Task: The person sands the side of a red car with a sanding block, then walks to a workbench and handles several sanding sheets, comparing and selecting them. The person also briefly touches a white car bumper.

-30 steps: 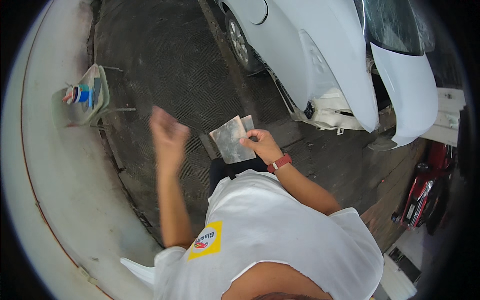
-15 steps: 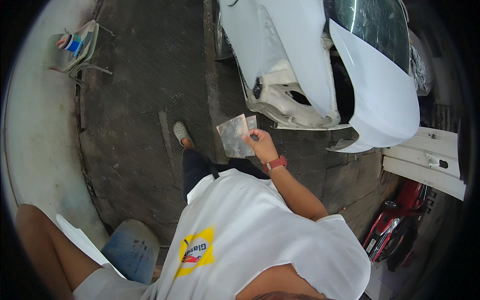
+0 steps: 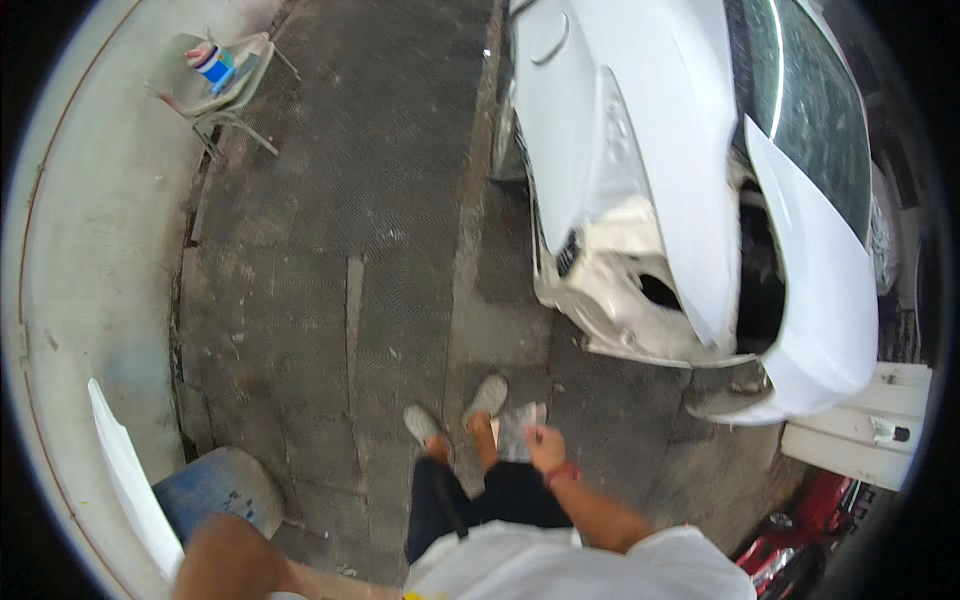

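Lower in the frame drops the right hand [image 3: 546, 450], fingers pinching the grey sheets [image 3: 513, 434] at bottom centre, just right of two pale clogs [image 3: 487, 398], where only one showed half a second ago. Down at lower left comes the bent left arm [image 3: 228, 560], its hand out of view, so nobody can tell what it grips, while the white car [image 3: 675, 110] fills the upper right and a chair [image 3: 178, 78] bears a blue-and-white tub [image 3: 213, 66] upper left.
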{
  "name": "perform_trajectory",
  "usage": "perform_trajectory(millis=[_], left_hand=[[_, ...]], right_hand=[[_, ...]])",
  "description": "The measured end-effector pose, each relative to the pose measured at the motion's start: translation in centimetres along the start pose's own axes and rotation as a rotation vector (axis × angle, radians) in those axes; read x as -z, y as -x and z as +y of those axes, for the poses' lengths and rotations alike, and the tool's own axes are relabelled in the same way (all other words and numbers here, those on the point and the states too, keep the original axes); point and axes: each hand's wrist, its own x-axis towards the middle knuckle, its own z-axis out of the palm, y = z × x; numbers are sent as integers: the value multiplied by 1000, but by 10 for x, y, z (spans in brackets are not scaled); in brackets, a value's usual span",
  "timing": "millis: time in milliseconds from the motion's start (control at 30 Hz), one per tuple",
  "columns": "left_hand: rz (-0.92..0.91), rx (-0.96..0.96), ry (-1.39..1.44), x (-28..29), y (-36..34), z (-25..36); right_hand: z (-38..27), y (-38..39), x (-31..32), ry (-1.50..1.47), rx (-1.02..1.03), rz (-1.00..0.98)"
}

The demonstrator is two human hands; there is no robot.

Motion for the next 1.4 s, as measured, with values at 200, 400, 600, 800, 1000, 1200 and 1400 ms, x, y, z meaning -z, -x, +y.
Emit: perform_trajectory(millis=[200, 400, 600, 800, 1000, 1200, 1400], left_hand=[[-219, 1501, 22, -66, 387, 96], [-1750, 1557, 281, -41, 535, 306], [-1555, 1767, 191, -39, 584, 337], [-1562, 1711, 262, -39, 565, 311], [-1616, 1727, 205, -38, 581, 310], [-1609, 1624, 71, -36, 630, 331], [-1659, 1572, 51, -36, 653, 345]], right_hand=[[80, 12, -87, 360, 10, -338], [126, 20, -140, 559, 299, -478], [118, -3, -149, 696, 256, -647], [117, -7, -147, 783, 163, -672], [101, -19, -143, 773, 129, -813], [98, -26, -141, 768, 96, -836], [85, -31, -138, 813, 182, -782]])
